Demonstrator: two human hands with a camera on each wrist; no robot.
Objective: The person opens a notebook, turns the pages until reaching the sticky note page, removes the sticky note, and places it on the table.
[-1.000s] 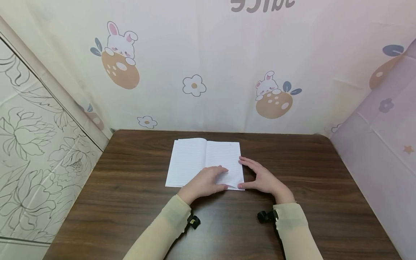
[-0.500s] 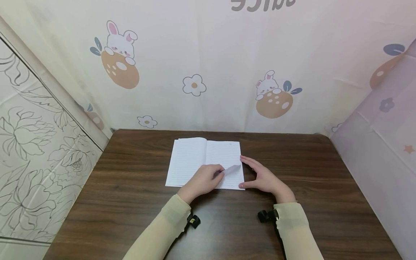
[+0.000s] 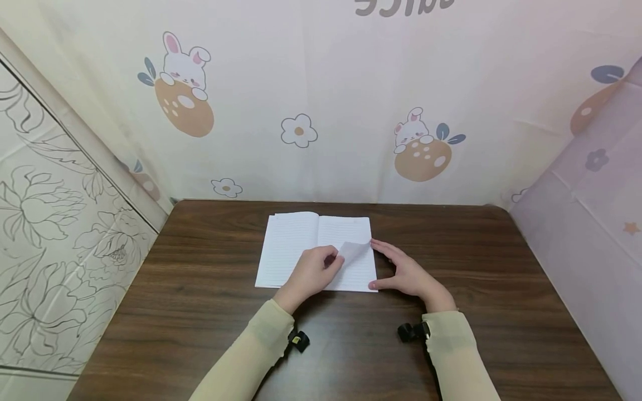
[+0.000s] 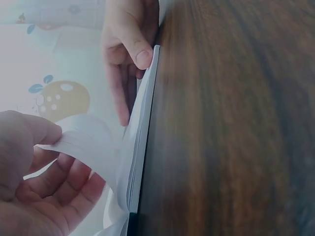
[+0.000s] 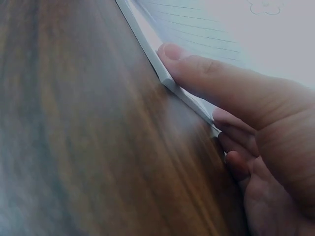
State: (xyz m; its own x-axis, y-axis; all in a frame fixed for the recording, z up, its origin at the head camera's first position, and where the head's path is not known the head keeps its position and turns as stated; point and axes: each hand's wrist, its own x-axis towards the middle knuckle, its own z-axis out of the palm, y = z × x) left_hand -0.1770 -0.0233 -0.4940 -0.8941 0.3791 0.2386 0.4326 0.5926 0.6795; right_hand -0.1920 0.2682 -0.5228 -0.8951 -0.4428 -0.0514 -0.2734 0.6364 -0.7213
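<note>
An open notebook (image 3: 291, 245) with white lined pages lies on the dark wooden table. My left hand (image 3: 313, 270) pinches a page (image 3: 353, 252) of its right side between thumb and fingers. In the left wrist view that page (image 4: 81, 140) curves up and away from the stack below, while the other fingers of the left hand (image 4: 49, 182) sit under it. My right hand (image 3: 403, 274) rests at the notebook's right edge, thumb and fingers spread. The right wrist view has its thumb (image 5: 197, 69) on top of the pages near the corner, fingers beside the edge.
The brown table (image 3: 210, 312) stretches on every side of the notebook. A curtain (image 3: 346, 111) printed with rabbits and flowers hangs behind it, and a panel with flower outlines (image 3: 45, 239) stands at the left. Both wrists wear black camera mounts (image 3: 299, 341).
My left hand has gone from lying over the right page to pinching it, lifting it and drawing it leftward and upward. The right hand has stayed nearly still at the edge.
</note>
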